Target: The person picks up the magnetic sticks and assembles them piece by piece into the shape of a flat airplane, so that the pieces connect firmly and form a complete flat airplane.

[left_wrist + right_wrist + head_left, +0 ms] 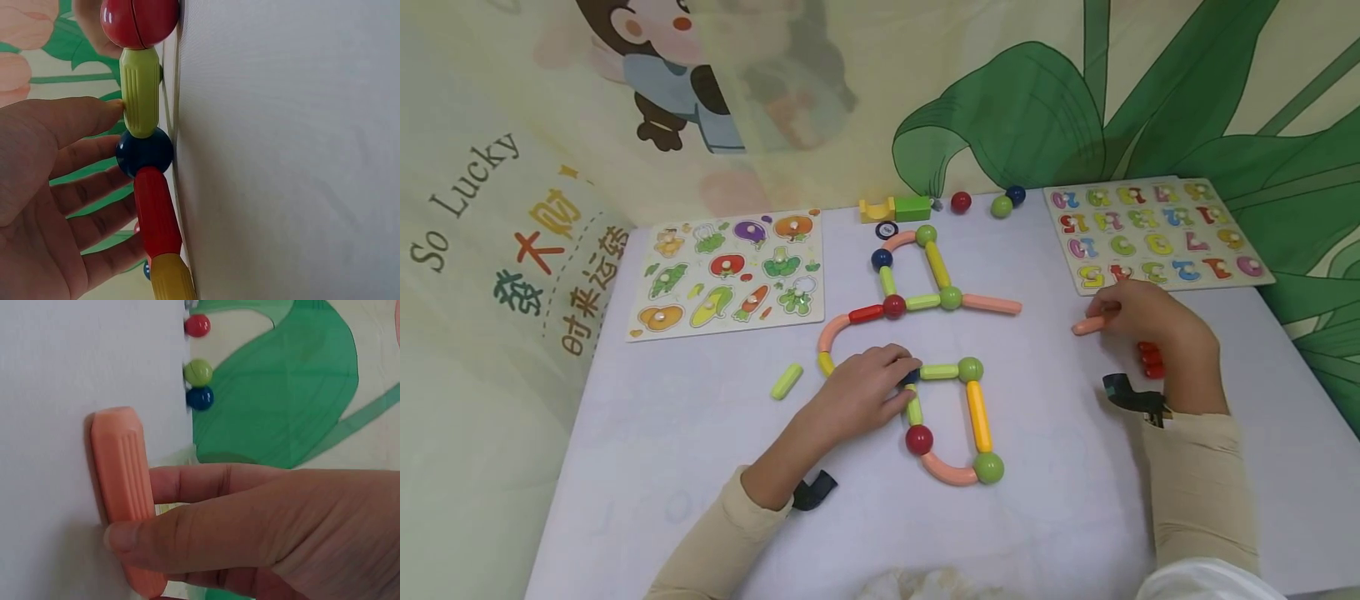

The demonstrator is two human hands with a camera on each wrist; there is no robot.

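Magnetic rods and balls lie joined into a winding figure on the white tabletop. Over its middle is my left hand (868, 387). In the left wrist view its fingers spread behind a dark blue ball (144, 153), and the thumb rests against a light green rod (140, 90). A red rod (156, 212) leads off that ball's other side. Away to the right, my right hand (1142, 312) pinches a pink rod (122, 469) between thumb and fingers, low over the table. Another pink rod (992, 304) sticks out from a green ball (951, 297) in the figure.
A vegetable puzzle board (730, 275) lies at the back left, a number puzzle board (1157, 237) at the back right. Loose balls and blocks (912, 207) sit along the back edge. Red rods (1151, 360) lie by my right wrist, a loose green rod (787, 381) left of the figure.
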